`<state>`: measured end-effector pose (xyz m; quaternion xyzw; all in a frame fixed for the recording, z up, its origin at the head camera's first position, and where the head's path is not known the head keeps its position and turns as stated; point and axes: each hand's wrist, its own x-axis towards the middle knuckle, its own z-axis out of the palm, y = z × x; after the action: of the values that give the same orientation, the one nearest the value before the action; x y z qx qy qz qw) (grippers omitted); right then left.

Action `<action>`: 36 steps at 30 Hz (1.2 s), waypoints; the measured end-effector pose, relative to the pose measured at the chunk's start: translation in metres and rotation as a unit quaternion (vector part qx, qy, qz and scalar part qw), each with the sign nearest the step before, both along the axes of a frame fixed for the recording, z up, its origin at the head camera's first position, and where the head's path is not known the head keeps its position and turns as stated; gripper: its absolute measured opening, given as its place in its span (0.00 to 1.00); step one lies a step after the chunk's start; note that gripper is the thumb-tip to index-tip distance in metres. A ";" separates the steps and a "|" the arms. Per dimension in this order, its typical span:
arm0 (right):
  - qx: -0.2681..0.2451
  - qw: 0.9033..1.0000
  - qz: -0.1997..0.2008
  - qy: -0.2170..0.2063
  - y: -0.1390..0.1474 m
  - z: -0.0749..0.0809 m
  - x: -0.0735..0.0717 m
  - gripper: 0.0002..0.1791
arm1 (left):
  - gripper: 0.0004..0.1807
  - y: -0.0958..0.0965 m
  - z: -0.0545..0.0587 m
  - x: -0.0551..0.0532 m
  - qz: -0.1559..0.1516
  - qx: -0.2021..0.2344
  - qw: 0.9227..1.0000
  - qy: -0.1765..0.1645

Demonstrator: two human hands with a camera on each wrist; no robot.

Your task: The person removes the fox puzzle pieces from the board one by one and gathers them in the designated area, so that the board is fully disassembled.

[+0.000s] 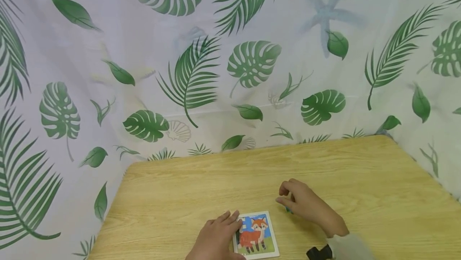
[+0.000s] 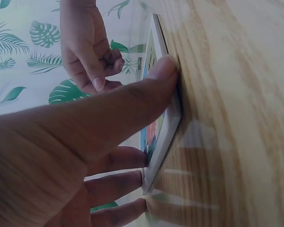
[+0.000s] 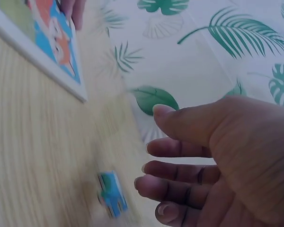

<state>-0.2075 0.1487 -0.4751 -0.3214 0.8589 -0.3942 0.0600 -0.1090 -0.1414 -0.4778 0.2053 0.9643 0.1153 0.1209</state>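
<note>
A square fox jigsaw puzzle [image 1: 253, 236] in a white frame lies flat on the table. A pale, piece-shaped patch [image 1: 243, 223] shows at the picture's upper left. My left hand [image 1: 217, 236] rests at the puzzle's left side, its extended fingers touching that edge. In the left wrist view the thumb [image 2: 132, 101] presses the near edge of the frame. To the right, my right hand [image 1: 306, 204] hovers with loosely bent fingers and nothing between them. Below it a small blue and green puzzle piece [image 3: 112, 194] lies on the table, apart from the fingertips and slightly blurred.
The wood-grain table [image 1: 201, 180] extends around the puzzle on all sides. Behind it hangs a white curtain [image 1: 216, 92] printed with green leaves, meeting the table's back edge. A black strap [image 1: 319, 253] is on the right wrist, by a light sleeve [image 1: 349, 248].
</note>
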 end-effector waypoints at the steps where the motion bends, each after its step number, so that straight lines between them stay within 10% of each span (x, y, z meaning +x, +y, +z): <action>1: 0.001 1.000 0.004 0.001 -0.004 0.001 0.000 0.08 | 0.49 0.000 0.001 0.000 0.001 0.001 1.000 -0.001; 15: 0.050 0.994 0.082 0.059 -0.066 0.007 0.019 0.07 | 0.49 -0.003 0.000 -0.001 0.001 -0.007 1.000 0.014; 36: 0.088 0.990 0.110 0.018 -0.088 -0.007 0.034 0.09 | 0.45 -0.004 0.003 -0.004 -0.003 0.013 1.000 0.022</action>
<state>-0.1731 0.0603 -0.4819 -0.4141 0.8507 -0.3026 0.1154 -0.1127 -0.1449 -0.4751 0.2120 0.9646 0.1233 0.0967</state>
